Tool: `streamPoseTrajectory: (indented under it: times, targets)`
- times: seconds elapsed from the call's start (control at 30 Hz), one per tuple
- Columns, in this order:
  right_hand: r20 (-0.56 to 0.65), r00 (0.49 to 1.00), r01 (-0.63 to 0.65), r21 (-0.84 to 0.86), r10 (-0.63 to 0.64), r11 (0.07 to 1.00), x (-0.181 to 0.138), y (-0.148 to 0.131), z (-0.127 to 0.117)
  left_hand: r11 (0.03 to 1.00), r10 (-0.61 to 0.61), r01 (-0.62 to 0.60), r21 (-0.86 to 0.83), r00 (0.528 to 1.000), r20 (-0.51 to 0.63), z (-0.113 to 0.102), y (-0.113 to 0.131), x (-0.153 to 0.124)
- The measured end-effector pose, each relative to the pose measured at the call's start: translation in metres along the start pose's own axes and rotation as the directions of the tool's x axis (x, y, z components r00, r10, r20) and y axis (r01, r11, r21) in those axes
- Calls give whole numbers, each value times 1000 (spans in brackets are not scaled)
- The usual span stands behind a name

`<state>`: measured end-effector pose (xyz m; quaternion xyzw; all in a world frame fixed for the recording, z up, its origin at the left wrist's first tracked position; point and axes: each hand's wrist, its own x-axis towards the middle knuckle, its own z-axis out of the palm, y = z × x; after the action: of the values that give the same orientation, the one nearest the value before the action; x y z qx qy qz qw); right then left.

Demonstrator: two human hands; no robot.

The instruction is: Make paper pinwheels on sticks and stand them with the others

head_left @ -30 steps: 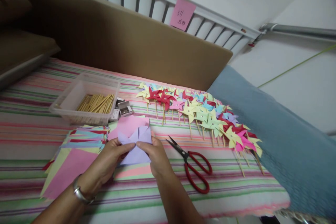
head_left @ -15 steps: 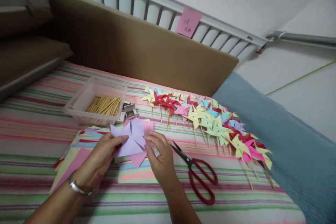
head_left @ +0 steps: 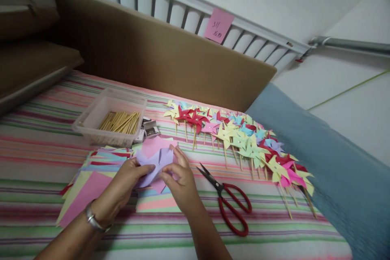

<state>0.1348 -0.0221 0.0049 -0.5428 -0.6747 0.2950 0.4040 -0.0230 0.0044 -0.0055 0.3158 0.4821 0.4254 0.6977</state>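
A cut sheet of purple paper [head_left: 165,155] is held up between both hands, its flaps curling in toward the middle. My left hand [head_left: 130,178] grips its left side, thumb on top close to the centre. On the right side, my right hand [head_left: 180,179] pinches a flap between thumb and fingers; the other fingers are bent behind it. Pink paper [head_left: 152,144] lies beneath the purple sheet. A fanned stack of coloured paper [head_left: 83,189] sits under and beside my left forearm. Scissors [head_left: 224,195] with red handles lie right of my right hand, blades slightly parted.
A clear plastic box [head_left: 88,124] of short wooden sticks [head_left: 120,122] stands behind the stack, with small opened boxes [head_left: 150,128] beside it. Finished paper pinwheels [head_left: 239,141] on sticks spread across the right. Cardboard [head_left: 152,57] stands upright along the back of the striped cloth [head_left: 39,166].
The purple sheet's flaps, flatter before, now curl inward. My right hand has shifted slightly left and closed its thumb and fingers on a flap. My left thumb has moved nearer the centre.
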Motion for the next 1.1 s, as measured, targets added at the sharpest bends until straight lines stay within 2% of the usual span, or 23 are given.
streamPoseTrajectory:
  times: [0.23, 0.57, 0.83, 1.1]
  targets:
    - [-61, 988, -136, 49, 139, 989, 1, -1, 5, 998, 20, -22, 56, 999, 42, 3, -8, 0]
    - [-75, 986, -145, 31, 147, 989, 2, -2, 6, 998, -13, 10, 68, 999, 37, 5, -9, -2]
    - [-91, 979, -183, 14, 183, 983, 4, -3, 5, 998, -62, 65, -17, 991, 119, 6, -9, -4]
    - [-85, 976, -199, 45, 202, 979, 4, -4, 4, 997, -56, 53, 53, 996, 73, 3, -10, -2]
